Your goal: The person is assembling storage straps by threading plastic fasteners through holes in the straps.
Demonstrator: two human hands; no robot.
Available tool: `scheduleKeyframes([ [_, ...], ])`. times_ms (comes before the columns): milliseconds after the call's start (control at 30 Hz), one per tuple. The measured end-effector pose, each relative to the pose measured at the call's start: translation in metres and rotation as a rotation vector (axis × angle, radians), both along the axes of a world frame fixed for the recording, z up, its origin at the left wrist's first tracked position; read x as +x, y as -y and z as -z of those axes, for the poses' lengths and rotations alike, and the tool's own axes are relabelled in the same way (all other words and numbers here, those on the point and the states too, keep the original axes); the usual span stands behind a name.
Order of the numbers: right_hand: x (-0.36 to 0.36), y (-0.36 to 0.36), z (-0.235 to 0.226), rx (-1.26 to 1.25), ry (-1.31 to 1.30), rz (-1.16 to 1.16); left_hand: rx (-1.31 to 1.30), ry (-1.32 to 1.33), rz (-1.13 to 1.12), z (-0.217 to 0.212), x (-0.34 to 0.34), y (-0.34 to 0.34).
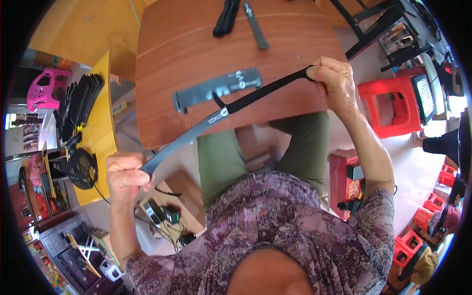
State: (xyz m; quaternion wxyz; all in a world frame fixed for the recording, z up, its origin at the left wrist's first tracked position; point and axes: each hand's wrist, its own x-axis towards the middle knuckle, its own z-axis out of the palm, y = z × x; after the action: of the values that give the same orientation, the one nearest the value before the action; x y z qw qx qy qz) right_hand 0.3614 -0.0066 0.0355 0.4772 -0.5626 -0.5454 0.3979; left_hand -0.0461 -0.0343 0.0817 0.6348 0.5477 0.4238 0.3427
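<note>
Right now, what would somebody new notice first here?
Probably the long black sock stretched over a grey card strip, pulled tight between the left hand and the right hand above the brown table. Next, the bright red stool at the right.

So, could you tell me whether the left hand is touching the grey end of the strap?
Touching: the head view shows the left hand fisted around the grey end of the strap.
</note>
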Motion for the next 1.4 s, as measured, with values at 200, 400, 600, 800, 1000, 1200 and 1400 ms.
scheduleKeyframes([
  [200, 0.046, -0.023, -0.003, 0.082, -0.004, 0.168, 0.111, -0.108, -0.049, -0.004, 0.001, -0.022],
  [400, 0.134, -0.029, 0.004, 0.250, 0.231, 0.527, 0.139, 0.051, -0.274, -0.005, -0.041, -0.050],
  [600, 0.054, -0.040, -0.005, 0.069, 0.151, 0.250, 0.252, -0.267, -0.232, 0.004, 0.009, -0.122],
  [800, 0.049, -0.047, -0.005, 0.063, 0.131, 0.281, 0.248, -0.162, -0.195, 0.039, 0.048, -0.197],
  [1000, 0.048, -0.055, 0.006, 0.008, 0.066, 0.277, -0.132, -0.121, -0.289, 0.089, 0.055, -0.226],
  [1200, 0.051, -0.066, 0.029, -0.540, -0.258, 0.309, -0.261, -0.558, -0.293, 0.074, 0.062, -0.220],
  [1400, 0.061, -0.067, 0.022, -0.486, 0.296, 0.143, 0.023, -0.942, -0.252, 0.059, 0.068, -0.203],
])
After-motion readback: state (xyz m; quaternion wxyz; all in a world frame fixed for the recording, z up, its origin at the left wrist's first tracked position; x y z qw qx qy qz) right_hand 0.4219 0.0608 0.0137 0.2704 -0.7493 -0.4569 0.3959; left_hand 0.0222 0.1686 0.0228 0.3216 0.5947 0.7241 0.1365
